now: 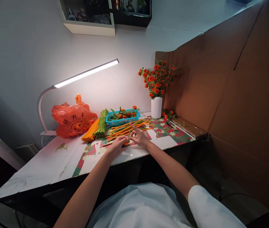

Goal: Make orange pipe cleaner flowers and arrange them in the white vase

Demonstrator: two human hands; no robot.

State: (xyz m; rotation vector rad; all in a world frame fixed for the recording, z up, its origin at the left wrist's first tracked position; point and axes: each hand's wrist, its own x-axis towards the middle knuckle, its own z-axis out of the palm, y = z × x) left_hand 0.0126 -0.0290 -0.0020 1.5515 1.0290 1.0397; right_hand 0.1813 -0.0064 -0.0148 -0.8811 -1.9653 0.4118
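Note:
Close together over the front part of the table are my left hand [118, 143] and my right hand [139, 138]. Both are closed in a pinch on a small piece made of pipe cleaners, with a short green stem [129, 133] standing up between the fingers and an orange end [125, 143] below. One finger of my right hand points outward. Just beyond the hands lie loose orange and green pipe cleaners [119, 131] in a spread pile. My fingers hide part of the held piece.
Behind the pile stands a blue basket [123, 121] with orange flowers. To its left are green [101, 125] and orange pipe cleaner bundles [90, 131], an orange plastic bag [74, 118] and a lit desk lamp [87, 73]. A white vase [156, 107] of flowers and a cardboard wall [196, 82] are right.

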